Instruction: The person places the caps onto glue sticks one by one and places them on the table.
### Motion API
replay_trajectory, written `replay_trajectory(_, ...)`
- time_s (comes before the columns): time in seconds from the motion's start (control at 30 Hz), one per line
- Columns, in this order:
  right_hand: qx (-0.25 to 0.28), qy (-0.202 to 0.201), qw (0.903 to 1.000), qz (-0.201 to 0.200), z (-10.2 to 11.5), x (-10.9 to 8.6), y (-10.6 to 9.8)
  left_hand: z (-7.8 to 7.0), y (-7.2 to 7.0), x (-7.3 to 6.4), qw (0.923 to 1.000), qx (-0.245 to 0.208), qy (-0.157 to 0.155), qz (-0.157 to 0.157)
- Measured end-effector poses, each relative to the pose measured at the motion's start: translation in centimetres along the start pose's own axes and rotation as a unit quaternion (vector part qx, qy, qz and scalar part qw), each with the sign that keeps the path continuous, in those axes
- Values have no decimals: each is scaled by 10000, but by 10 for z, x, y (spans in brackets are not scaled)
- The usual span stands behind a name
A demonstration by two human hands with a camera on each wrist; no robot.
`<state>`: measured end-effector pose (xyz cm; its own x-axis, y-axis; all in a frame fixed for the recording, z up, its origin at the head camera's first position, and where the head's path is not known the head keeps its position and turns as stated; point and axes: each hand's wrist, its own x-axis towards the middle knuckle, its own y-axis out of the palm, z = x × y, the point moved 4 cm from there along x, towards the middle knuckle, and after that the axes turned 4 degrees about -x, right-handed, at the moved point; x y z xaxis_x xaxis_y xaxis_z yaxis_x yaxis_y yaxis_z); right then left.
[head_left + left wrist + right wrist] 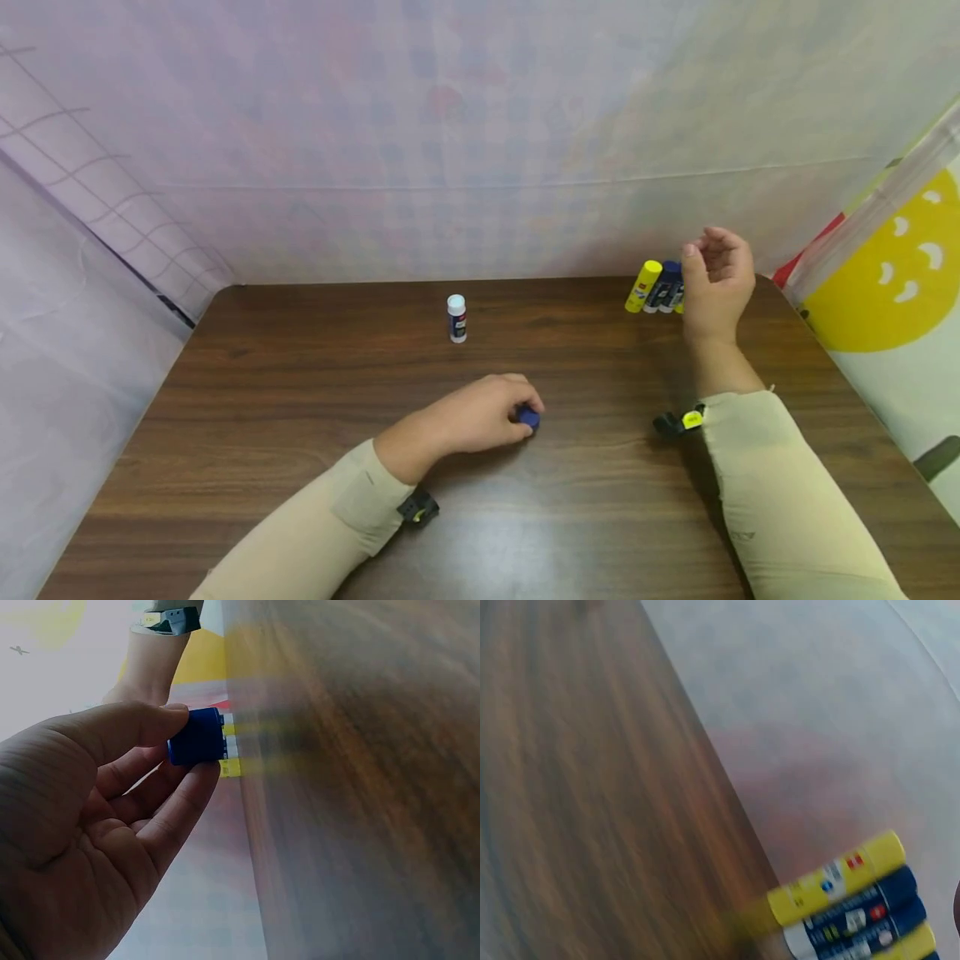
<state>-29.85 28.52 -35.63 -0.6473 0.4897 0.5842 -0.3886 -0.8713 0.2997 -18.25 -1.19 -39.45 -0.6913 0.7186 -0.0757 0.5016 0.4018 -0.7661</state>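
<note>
My left hand (483,412) pinches a short dark blue cap (196,736) between thumb and fingers, low over the middle of the table. Behind it, a glue stick (457,319) with a white top and a dark label stands upright, apart from both hands. At the back right my right hand (718,287) hovers beside a row of glue sticks, its fingers loosely bent with nothing seen in them. That row holds a yellow glue stick (836,879) and dark blue ones (859,910), standing side by side; the hand partly hides its right end in the head view.
The brown wooden table (300,375) ends at the back against a pale patterned curtain (420,167). A white cloth with a yellow print (881,275) hangs past the right edge. Wrist straps (418,507) sit on both sleeves.
</note>
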Motion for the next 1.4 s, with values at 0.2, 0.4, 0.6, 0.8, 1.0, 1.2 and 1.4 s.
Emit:
replay_trajectory(0.2,-63,122,9974,712,-8,-14,20,-2,-1,1,10000,81,7,-36)
replay_trajectory(0.4,-127,226,9931,1140,-9,-25,40,-4,-3,3,9999,117,-71,-69)
replay_trajectory(0.6,-425,384,9868,1512,-11,-34,61,-6,-3,3,9999,82,-63,-58)
replay_trajectory(0.8,-691,585,9766,1950,-20,-45,82,-8,-5,2,9999,118,20,-69)
replay_trajectory(1.0,-805,804,9654,2346,-29,-57,96,-11,-6,2,9997,215,77,-63)
replay_trajectory(1.2,-804,958,9566,2633,-34,-68,110,-13,-6,1,9993,350,124,-64)
replay_trajectory(1.4,-871,1186,9446,2935,-37,-79,126,-13,-5,1,9992,349,185,-54)
